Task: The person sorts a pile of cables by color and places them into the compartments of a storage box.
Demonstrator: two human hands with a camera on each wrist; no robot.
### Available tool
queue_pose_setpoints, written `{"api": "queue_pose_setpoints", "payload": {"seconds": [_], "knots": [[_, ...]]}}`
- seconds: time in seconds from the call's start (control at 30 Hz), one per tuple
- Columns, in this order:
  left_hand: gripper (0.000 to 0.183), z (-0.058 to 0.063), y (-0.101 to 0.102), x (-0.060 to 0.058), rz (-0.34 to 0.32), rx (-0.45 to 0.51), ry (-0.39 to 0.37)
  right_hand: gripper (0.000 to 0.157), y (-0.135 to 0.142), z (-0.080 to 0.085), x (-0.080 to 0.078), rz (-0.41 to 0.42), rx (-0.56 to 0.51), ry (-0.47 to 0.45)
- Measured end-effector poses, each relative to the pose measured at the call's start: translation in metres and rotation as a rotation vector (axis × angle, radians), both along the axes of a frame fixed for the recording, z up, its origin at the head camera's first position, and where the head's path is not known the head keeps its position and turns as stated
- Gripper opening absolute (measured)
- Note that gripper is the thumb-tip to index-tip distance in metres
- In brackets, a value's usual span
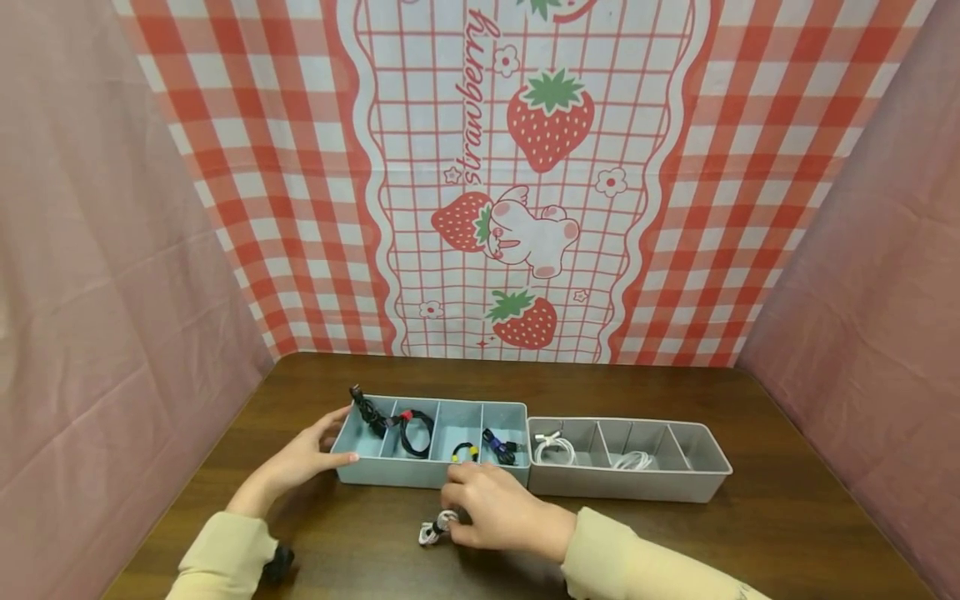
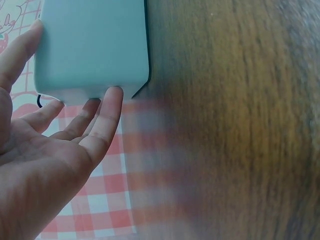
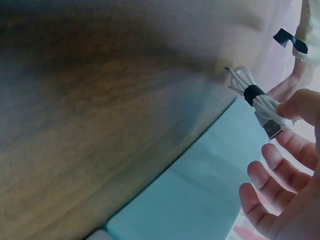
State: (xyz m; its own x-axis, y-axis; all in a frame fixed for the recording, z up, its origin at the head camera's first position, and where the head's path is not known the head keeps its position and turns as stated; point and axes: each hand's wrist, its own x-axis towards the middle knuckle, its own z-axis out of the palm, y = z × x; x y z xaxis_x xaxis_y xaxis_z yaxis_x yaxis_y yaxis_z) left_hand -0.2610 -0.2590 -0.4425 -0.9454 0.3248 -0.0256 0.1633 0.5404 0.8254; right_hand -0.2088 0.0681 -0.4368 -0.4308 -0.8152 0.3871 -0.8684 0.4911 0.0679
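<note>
My right hand pinches a white USB cable between thumb and forefinger. The cable is coiled, bound by a black tie, and held above the table in front of the blue divided box. The other right fingers are spread and loosely bent. At the box's left end is my left hand; its fingertips touch the end wall and its thumb lies at the front rim. Inside the blue box are a black cable bundle, a black coil, a yellow-marked cable and a dark cable with a purple tie.
A grey divided box adjoins the blue one on the right. It holds two white cables, one coiled and one bundled. A black object is beside the left sleeve. Checked cloth hangs behind the wooden table.
</note>
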Motion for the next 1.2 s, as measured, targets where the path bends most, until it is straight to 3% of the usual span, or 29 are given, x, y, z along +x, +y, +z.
{"api": "queue_pose_setpoints", "payload": {"seconds": [0.33,0.9,1.2], "knots": [[0.083,-0.001,0.0,-0.001,0.019,0.003,-0.016,0.014,0.015,0.012,-0.001,0.054,-0.063,0.019],[0.083,-0.002,0.0,-0.001,0.021,-0.002,-0.003,0.015,0.044,0.025,-0.009,0.083,-0.26,-0.046],[0.082,-0.004,0.0,-0.002,0.034,0.006,-0.013,0.017,0.06,0.033,-0.011,0.04,-0.312,-0.05]]}}
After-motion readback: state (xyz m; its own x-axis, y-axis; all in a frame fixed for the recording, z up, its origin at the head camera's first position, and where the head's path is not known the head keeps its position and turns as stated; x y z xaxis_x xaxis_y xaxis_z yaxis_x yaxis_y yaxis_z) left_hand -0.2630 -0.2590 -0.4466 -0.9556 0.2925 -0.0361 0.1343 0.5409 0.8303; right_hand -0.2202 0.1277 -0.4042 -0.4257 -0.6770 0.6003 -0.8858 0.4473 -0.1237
